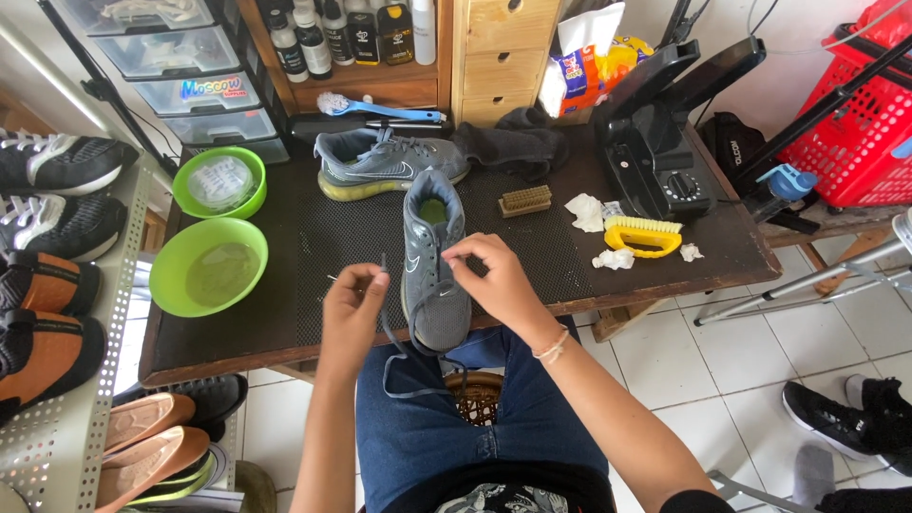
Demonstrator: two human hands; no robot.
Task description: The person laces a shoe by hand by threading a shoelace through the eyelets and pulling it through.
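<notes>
- We find the grey mesh shoe (435,275) upright at the table's (285,332) front edge, toe toward us.
- Our left hand (351,304) pinches the flat grey lace (404,366); our right hand (494,275) is closed on the shoe's eyelets.
- A dark textured mat lies underneath; two green bowls (209,261) sit well left, leaving room between.

Dark table (285,323) bears sneakers (432,256), bowls (209,266), brushes (644,237).

On the table stand two green bowls (208,266) at left and a yellow brush (643,237) at right.
</notes>
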